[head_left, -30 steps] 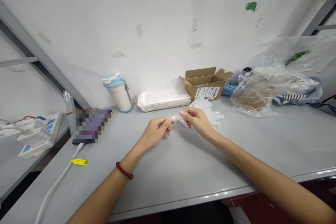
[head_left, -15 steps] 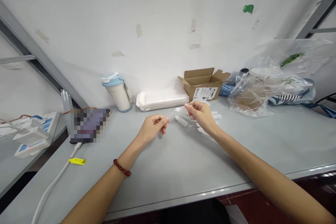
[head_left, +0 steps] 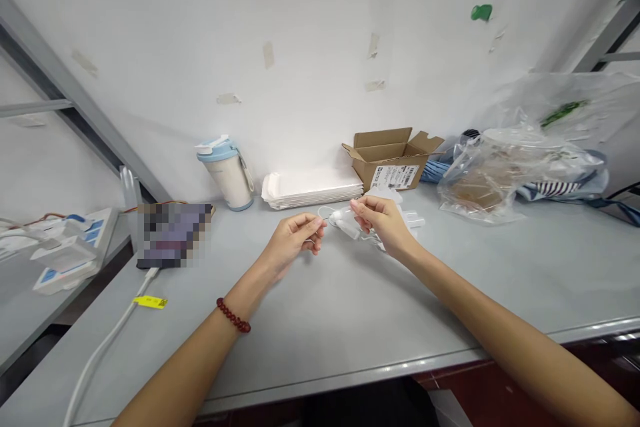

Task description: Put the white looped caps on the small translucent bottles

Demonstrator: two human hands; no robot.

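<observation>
My left hand (head_left: 296,236) is closed in a pinch just above the table, on the end of a thin cord (head_left: 323,209) that curves toward the other hand. My right hand (head_left: 384,221) pinches a small white plastic piece (head_left: 343,215), whose narrow tip points left; its exact kind is too small to tell. Behind and below the right hand lies a loose pile of white and clear tube-like pieces (head_left: 413,220) with thin white cords, partly hidden by that hand. A short gap separates the two hands.
Behind stand a blue-lidded cup (head_left: 227,173), stacked white trays (head_left: 314,188) and an open cardboard box (head_left: 393,163). Clear plastic bags (head_left: 485,187) lie right. A phone (head_left: 175,237) on a white cable (head_left: 107,340) rests left, beside a power strip (head_left: 75,257).
My hands were almost together on the white piece, then drew slightly apart, baring the thin cord between them. Now the cord bows in a loop, and both pinches remain closed.
</observation>
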